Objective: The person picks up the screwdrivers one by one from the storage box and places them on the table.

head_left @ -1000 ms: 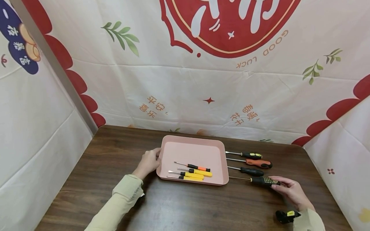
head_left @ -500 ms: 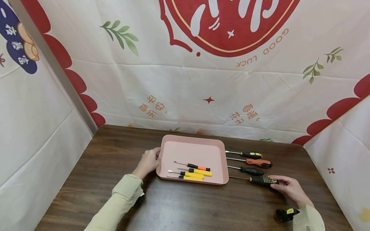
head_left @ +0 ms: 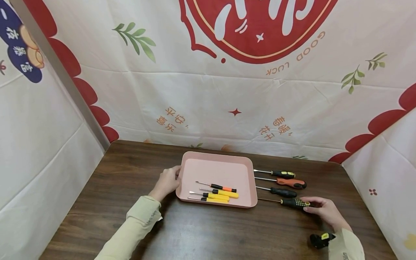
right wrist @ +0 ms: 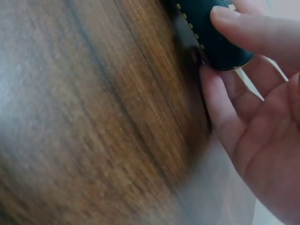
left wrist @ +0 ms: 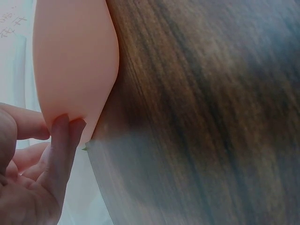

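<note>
Left hand (head_left: 166, 183): at the left end of the pink tray (head_left: 217, 169), thumb and fingers clamped on its edge; pale sleeve (head_left: 143, 215) behind
Pink tray: flat on the dark wooden table (head_left: 208, 234), toward the back
Small screwdrivers in tray: black-and-orange one (head_left: 224, 188) and three yellow-handled ones (head_left: 218, 197), side by side near the front wall, tips to the left
Big screwdrivers on table: yellow-marked black (head_left: 283, 174), orange (head_left: 290, 183), plain black (head_left: 284, 193), in a row; shafts point at the tray's right wall, contact unclear
Dotted-handle screwdriver (head_left: 292, 203): frontmost in that row, lying along the table
Right hand (head_left: 326, 213): thumb and fingers pinching the dotted handle's end
</note>
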A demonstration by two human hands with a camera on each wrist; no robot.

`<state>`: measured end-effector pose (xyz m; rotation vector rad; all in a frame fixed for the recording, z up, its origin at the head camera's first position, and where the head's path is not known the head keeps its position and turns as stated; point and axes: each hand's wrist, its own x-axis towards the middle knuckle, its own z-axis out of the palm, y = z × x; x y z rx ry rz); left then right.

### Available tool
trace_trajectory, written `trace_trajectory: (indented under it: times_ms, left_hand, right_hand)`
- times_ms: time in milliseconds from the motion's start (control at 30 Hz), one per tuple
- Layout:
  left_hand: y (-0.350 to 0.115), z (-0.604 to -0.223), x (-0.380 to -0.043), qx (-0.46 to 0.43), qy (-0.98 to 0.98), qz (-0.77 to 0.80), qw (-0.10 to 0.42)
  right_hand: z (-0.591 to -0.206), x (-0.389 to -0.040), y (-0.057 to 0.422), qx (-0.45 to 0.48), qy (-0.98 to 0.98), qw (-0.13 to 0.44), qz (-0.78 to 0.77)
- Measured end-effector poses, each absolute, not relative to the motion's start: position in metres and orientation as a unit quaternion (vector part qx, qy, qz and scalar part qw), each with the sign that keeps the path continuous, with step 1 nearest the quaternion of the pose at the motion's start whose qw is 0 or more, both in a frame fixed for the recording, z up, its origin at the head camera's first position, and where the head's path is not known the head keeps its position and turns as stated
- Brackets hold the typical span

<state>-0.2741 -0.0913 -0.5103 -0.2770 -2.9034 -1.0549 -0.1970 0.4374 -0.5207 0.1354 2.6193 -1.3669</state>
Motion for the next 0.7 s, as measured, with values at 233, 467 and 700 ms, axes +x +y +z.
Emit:
trace_trajectory:
  times_ms: [233, 467, 700]
  left_hand:
    - [-0.0916, -0.5097, -0.2733, -0.087, -0.937, -0.336, 0.019]
    - [-0.0915, -0.5084, -0.2729, -0.083, -0.938, -0.336, 0.011]
    - [-0.0913, -0.5079, -0.2729, -0.087, -0.937, -0.337, 0.017]
  right_hand:
    - [-0.5218, -0.1976, 0.4359, 0.039, 0.885, 0.087, -0.456]
    - [-0.5242, -0.1980, 0.4362, 0.033, 0.885, 0.083, -0.458]
    - [-0.5234, -0.1976, 0.4369, 0.039, 0.891, 0.085, -0.443]
